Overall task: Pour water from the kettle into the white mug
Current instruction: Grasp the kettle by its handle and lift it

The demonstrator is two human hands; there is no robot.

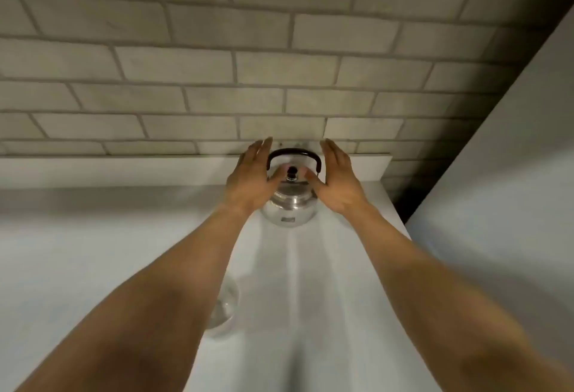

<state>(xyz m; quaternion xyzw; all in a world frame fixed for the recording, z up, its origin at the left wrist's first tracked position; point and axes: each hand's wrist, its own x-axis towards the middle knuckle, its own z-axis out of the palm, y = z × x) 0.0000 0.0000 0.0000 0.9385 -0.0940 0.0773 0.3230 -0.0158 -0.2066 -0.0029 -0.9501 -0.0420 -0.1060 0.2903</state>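
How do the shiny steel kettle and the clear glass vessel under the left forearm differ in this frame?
The shiny steel kettle is opaque metal with a black handle; the clear glass vessel is see-through. The kettle stands far back by the brick wall, between both open hands; the vessel sits nearer, partly hidden by the forearm. Both rest on the white counter.

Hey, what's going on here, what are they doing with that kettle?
A person is reaching with both bare hands toward a shiny metal kettle that stands on a white counter against a brick-pattern wall. The left hand and right hand are open, one on each side of the kettle and its black handle, but neither grips it. Nothing is being poured. A clear glass vessel shows partly behind the left forearm; no white mug is visible.
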